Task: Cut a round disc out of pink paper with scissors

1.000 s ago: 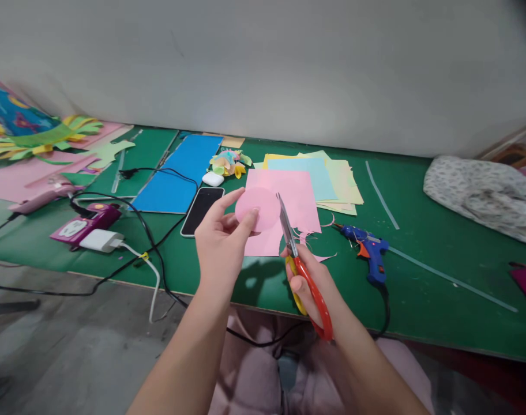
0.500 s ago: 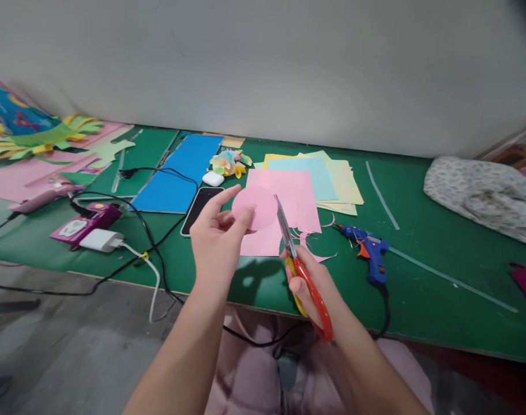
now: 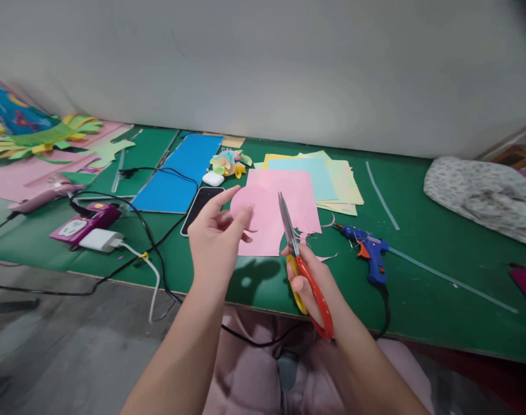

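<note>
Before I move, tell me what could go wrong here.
The scissors in the right hand point up near the left hand, so a slip might nick its fingers or the pink disc. The blue glue gun shows a red light and may be hot beside the pink scraps. The black cord looping across the lap could snag.

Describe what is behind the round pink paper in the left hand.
Past the edges of the pink disc, a pink sheet and green table show. The left hand has fingers partly behind it; anything else there is covered.
</note>
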The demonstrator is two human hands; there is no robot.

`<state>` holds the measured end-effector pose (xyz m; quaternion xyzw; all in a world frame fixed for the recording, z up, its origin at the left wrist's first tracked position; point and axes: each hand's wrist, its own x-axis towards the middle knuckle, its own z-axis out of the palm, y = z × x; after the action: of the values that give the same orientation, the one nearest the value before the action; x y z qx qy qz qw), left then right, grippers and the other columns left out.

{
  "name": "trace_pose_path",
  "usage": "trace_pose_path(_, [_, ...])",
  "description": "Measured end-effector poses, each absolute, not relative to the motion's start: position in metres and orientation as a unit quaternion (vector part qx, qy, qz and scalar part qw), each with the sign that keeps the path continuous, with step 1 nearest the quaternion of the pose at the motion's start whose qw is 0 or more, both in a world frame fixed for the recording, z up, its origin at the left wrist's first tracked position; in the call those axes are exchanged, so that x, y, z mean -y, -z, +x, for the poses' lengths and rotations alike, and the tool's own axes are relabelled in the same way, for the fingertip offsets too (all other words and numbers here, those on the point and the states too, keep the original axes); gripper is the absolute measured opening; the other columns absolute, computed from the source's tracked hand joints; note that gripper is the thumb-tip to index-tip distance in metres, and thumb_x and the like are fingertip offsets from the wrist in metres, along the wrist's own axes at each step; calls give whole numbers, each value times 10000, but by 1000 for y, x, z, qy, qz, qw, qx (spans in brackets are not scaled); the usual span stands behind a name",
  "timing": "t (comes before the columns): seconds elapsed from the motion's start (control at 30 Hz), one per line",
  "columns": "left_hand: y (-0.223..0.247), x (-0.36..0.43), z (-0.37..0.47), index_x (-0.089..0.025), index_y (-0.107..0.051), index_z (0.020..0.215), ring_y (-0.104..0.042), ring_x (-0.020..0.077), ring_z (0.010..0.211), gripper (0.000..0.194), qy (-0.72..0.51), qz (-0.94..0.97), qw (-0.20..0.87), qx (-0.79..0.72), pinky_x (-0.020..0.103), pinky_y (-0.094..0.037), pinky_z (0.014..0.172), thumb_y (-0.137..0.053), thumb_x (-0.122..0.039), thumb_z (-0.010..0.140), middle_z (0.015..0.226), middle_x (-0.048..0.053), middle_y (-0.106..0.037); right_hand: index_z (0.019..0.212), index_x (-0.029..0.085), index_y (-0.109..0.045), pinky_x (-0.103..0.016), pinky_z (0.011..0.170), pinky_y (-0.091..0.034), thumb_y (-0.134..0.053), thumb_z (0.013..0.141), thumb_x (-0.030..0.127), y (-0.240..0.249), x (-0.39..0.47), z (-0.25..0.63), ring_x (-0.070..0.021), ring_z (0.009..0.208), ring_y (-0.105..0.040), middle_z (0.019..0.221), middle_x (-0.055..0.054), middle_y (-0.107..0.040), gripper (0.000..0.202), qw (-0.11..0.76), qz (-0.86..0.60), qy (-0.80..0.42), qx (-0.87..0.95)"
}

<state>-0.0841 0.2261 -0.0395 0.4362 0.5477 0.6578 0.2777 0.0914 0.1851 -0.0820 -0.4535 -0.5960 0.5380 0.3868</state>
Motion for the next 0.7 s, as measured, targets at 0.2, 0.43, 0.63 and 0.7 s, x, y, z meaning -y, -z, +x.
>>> trace_pose_path(0.2, [46,-222,-79,-188,-760,954,-572,77,391,234,-649,439,318,-534,144,-406,342,-820,-314,767,544,-58,-645,1173,245,-552,-283,606,-432,-575,727,880,82,-187,94,-142,642,-493,812,9,-544,777,424,-418,-591,545])
trace_pose_path(0.43, [53,-211,-82,-210,-784,834,-756,210,931,50,-564,592,339,-464,274,-629,741,-743,-204,808,982,68,-795,1102,233,-588,-281,623,-491,-611,928,549,72,-196,105,-135,610,-568,740,26,-606,360,493,-389,-601,494])
trace_pose_path(0.63, [50,-217,-84,-267,-812,818,-735,205,989,142,-489,730,314,-360,301,-614,848,-743,-143,816,1138,80,-728,1089,225,-596,-278,653,-513,-693,816,322,67,-203,117,-128,654,-604,765,35,-642,305,541,-380,-640,391])
trace_pose_path(0.7, [47,-220,-81,-278,-816,821,-733,194,962,158,-472,753,314,-333,286,-614,828,-737,-142,828,1104,77,-732,1075,232,-601,-282,684,-517,-716,753,261,66,-204,119,-136,716,-622,803,30,-649,342,543,-379,-649,375])
